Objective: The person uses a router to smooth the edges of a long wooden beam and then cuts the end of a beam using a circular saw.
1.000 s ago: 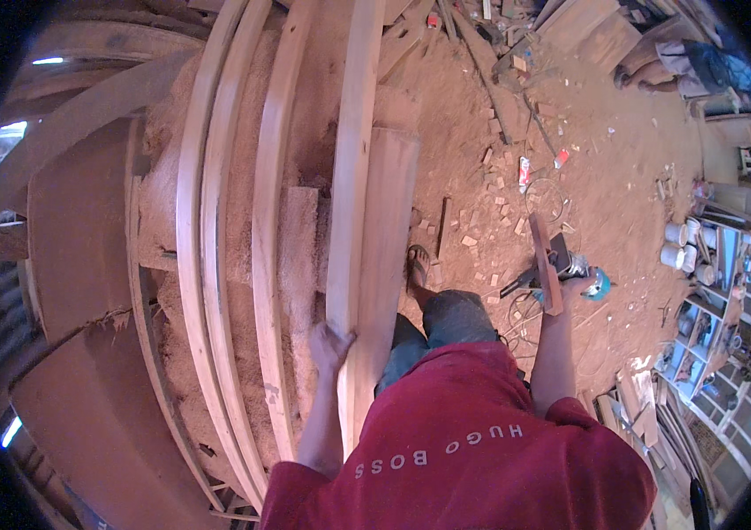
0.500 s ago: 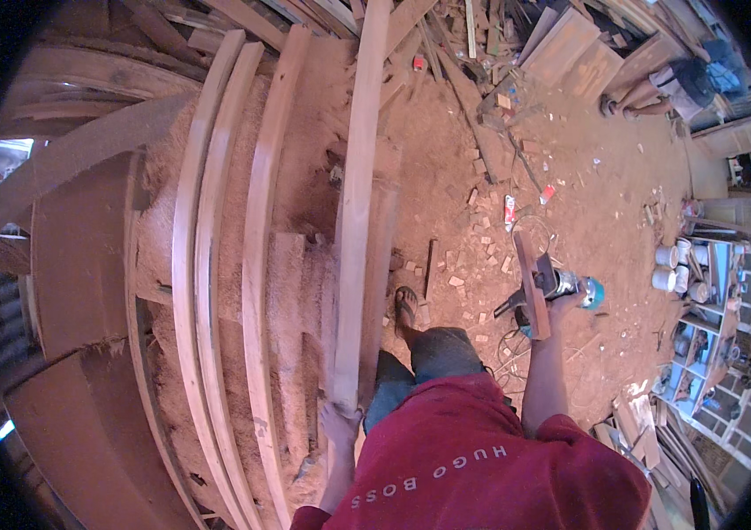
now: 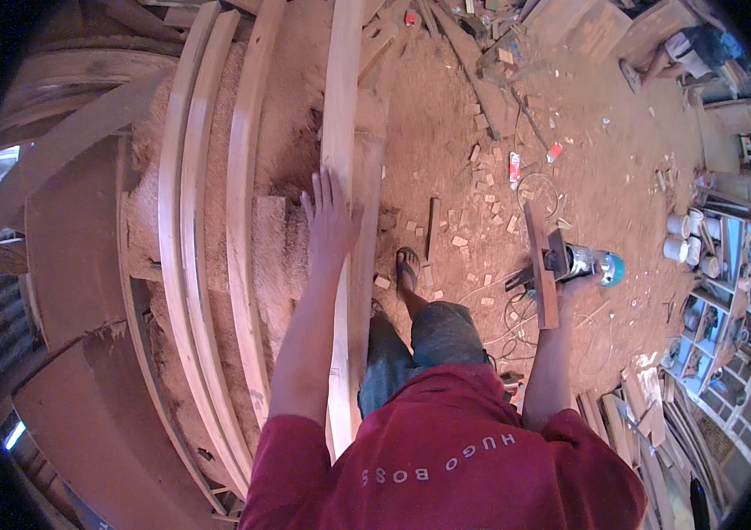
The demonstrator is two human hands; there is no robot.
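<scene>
My left hand [image 3: 333,223] lies with fingers stretched on the long pale wooden beam [image 3: 340,106] that runs lengthwise before me. Off to my right, my right hand [image 3: 573,290] grips a router-like power tool [image 3: 582,261] with a silver body and a teal end. A brown wooden strip [image 3: 545,296] is fixed across the tool, which is held up away from the beam. Part of my right hand's grip is hidden behind the tool.
Curved wooden pieces [image 3: 241,159] lie left of the beam on sawdust. Offcuts [image 3: 459,240] and a cable [image 3: 517,322] are scattered over the floor. A shelf with white buckets [image 3: 677,237] stands at right. Another person's legs [image 3: 645,72] show at the far right.
My left hand has slid forward along the beam, from its near end to about the middle. The tool stays in my right hand, a little further right.
</scene>
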